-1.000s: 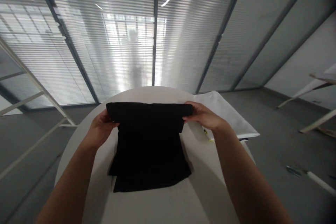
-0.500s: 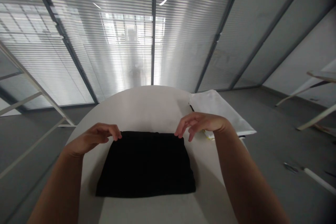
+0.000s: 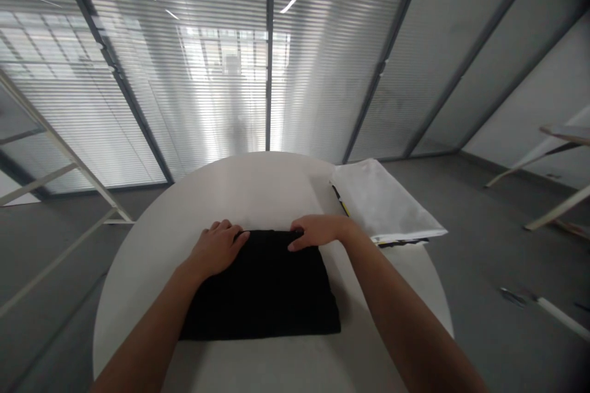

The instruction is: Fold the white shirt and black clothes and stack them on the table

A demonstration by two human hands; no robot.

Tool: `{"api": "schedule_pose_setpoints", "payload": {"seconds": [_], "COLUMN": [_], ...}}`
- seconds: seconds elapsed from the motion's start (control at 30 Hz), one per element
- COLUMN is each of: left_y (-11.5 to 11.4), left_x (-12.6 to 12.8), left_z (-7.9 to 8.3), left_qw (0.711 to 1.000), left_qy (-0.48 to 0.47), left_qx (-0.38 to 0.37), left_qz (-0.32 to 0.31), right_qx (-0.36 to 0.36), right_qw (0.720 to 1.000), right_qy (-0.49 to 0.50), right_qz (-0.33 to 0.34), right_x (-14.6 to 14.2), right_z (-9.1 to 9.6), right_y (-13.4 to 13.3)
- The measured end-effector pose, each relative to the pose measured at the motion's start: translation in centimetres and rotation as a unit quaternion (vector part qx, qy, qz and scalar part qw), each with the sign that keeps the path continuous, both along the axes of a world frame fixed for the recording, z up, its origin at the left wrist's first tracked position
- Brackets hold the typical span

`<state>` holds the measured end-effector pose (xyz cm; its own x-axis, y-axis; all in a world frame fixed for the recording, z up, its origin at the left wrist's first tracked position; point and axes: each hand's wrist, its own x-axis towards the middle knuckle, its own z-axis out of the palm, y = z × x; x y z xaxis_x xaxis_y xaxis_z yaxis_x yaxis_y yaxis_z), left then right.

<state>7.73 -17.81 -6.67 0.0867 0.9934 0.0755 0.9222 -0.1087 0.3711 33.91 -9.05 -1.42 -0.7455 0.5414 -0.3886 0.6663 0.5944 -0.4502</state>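
A folded black cloth (image 3: 262,295) lies flat on the round white table (image 3: 267,190) in front of me. At the left end of its far edge is my left hand (image 3: 216,249), thumb on top and fingers curled over the edge. Toward the right end of that edge, my right hand (image 3: 316,231) pinches the fabric, its thumb on the upper face and its fingers at the rim. My left hand and forearm cover the cloth's left side. Exactly what garment or piece it is cannot be made out.
A white flat bag or sheet (image 3: 387,199), with dark and yellow edges under it, lies at the table's right rim and overhangs it. White metal framing (image 3: 69,153) stands on the left. Glass partitions with blinds rise behind. Wooden-legged furniture (image 3: 553,209) stands right.
Both hands have moved inward along the cloth's far edge. The fingers, earlier lightly at the corners, now close on the edge. The cloth has hardly shifted.
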Motion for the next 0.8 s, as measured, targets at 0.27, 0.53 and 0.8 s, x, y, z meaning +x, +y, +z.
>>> {"api": "schedule_pose_setpoints", "payload": {"seconds": [0.27,0.53,0.8], "left_y": [1.0,1.1,1.2], "left_x": [-2.2,-2.8,-3.0], "left_z": [-0.5,0.3,0.7], "left_qw": [0.996,0.996,0.998], "left_qy": [-0.082,-0.080,-0.069], "left_qx": [-0.011,-0.049,-0.001], "left_qz": [-0.015,0.000,-0.002], "right_qx": [-0.127,-0.234,-0.225], "right_qw": [0.989,0.960,0.942], "right_qy": [0.071,0.040,0.206], "right_qz": [-0.036,-0.149,-0.140], "right_x": [1.8,2.3,2.8], "right_z": [-2.3,-2.0,-2.6], "right_y": [2.0,1.6,2.2]}}
